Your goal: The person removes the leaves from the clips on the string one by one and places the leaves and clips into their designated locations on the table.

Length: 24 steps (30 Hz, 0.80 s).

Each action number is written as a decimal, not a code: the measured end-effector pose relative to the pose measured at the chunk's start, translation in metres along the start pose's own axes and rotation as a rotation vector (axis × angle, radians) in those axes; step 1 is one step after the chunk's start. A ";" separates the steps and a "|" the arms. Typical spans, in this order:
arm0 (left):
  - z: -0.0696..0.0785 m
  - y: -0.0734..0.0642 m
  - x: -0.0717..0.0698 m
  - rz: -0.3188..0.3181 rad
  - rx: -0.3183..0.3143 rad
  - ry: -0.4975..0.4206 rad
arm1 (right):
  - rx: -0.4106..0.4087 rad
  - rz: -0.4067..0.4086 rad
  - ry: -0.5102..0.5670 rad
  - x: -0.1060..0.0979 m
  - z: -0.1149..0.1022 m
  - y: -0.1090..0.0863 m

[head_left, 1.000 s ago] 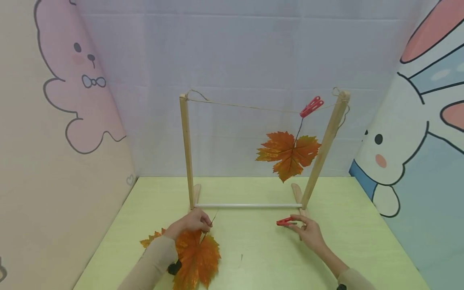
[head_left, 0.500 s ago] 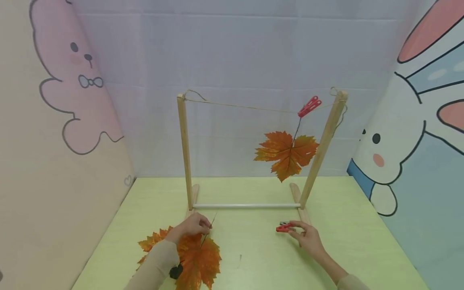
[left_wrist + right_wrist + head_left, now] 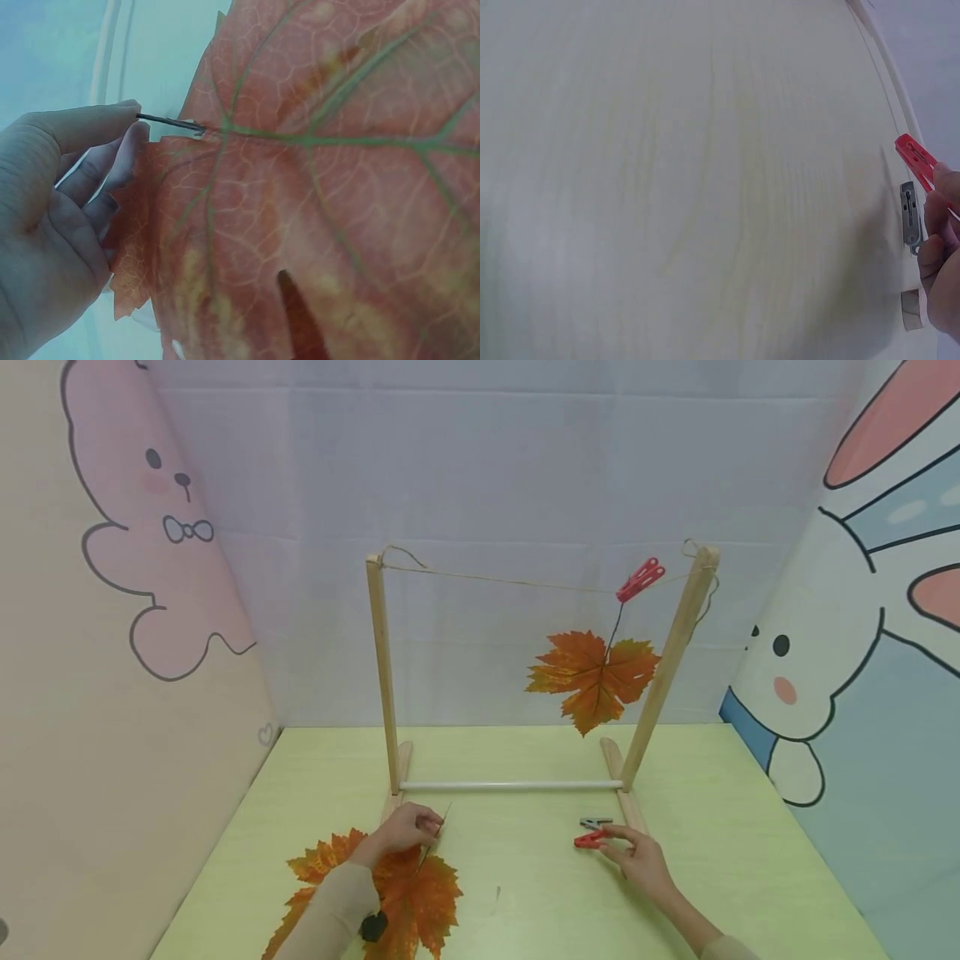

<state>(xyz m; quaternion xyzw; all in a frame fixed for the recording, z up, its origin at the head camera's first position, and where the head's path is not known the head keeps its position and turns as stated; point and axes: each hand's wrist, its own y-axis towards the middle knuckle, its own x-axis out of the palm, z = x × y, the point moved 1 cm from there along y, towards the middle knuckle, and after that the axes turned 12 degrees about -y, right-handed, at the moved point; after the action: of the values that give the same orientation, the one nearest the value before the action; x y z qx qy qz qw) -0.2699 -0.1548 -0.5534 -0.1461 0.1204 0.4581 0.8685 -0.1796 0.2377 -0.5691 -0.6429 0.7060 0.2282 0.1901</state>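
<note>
The two hands are well apart. The left hand [image 3: 407, 828] pinches the thin stem [image 3: 166, 121] of an orange maple leaf [image 3: 420, 906], which spreads from this hand toward the person. More orange leaf [image 3: 324, 858] shows on the outer side of the left sleeve [image 3: 335, 906]; I cannot tell if it belongs to the same leaf.

The right hand [image 3: 637, 858] pinches a red clothespin [image 3: 590, 841], and a grey clothespin [image 3: 596, 822] lies just beyond its fingertips on the surface [image 3: 540, 860].

From here, the stem could turn or slip, because so thin a thing gives the fingers little to hold, and the broad leaf could then swing. Its edge could also tear if the sleeve presses on it during lifting. The red clothespin might push the grey one away, since they are so near. Beyond the hands, a careless knock on the twine [image 3: 510, 581] could shake the hanging leaf [image 3: 596, 681] from its upper clothespin [image 3: 635, 586].

As for containers, I see none in these views; the pieces are held, hung or laid down.
</note>
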 end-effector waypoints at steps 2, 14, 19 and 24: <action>-0.001 0.000 0.001 0.010 0.007 -0.010 | -0.010 0.005 0.008 0.001 0.001 -0.001; -0.007 0.001 0.009 0.067 0.022 -0.026 | -0.021 0.038 0.009 0.004 0.007 -0.003; -0.007 0.000 0.015 0.068 0.013 0.006 | 0.043 0.043 -0.085 0.004 0.008 -0.004; -0.008 -0.001 0.020 0.060 0.003 0.020 | 0.049 0.049 -0.156 0.004 0.011 -0.006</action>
<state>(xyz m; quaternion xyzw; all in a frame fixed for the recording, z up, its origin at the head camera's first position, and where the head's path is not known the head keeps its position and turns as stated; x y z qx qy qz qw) -0.2584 -0.1427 -0.5675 -0.1457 0.1339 0.4824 0.8533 -0.1748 0.2399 -0.5808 -0.6008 0.7101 0.2648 0.2544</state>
